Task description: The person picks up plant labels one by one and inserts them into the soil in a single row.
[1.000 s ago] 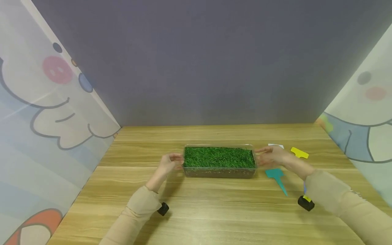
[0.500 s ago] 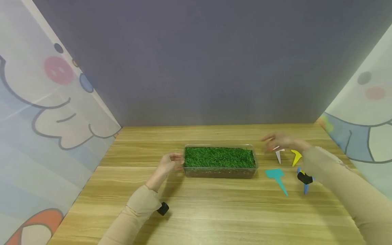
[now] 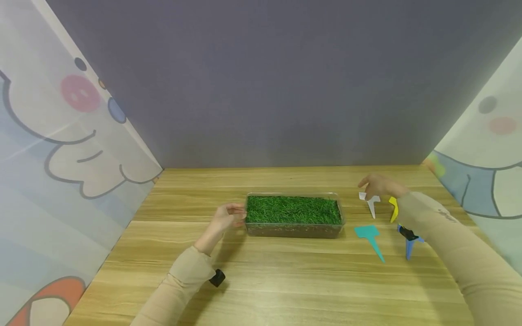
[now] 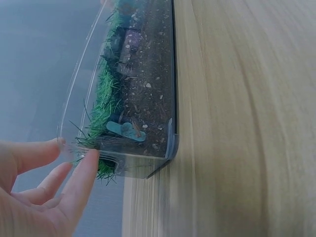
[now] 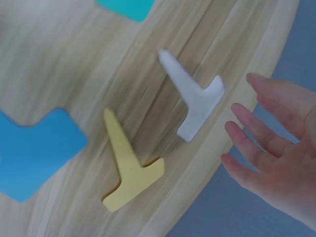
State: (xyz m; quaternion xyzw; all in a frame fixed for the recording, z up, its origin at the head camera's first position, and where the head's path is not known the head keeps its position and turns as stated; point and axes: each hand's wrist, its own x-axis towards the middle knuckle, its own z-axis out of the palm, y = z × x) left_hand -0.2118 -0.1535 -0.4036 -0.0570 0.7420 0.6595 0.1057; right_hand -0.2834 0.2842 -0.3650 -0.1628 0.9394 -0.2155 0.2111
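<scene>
A clear rectangular planter box [image 3: 294, 230] with dark soil and green grass [image 3: 291, 209] stands mid-table. At its left end my left hand [image 3: 223, 218] touches the box with extended fingers; in the left wrist view the thumb [image 4: 37, 155] meets the rim and a fingertip rests against the end wall. My right hand [image 3: 379, 184] hovers by a white T-shaped plant label [image 3: 371, 206], holding nothing, its fingers [image 5: 256, 126] spread and slightly bent. A yellow plant label [image 3: 393, 209] lies partly hidden beyond the right sleeve. Nearer are a teal label [image 3: 369, 233] and a blue label [image 3: 409, 249].
The wooden table [image 3: 285, 276] ends at a grey back wall [image 3: 285, 90]. Cartoon-printed panels [image 3: 94, 145] flank it. A black wrist camera [image 3: 217, 278] hangs under the left forearm, and another black camera [image 3: 408, 233] partly covers the blue label.
My right hand has left the box's right end and moved back and right to the white label. The left hand and the box stay put.
</scene>
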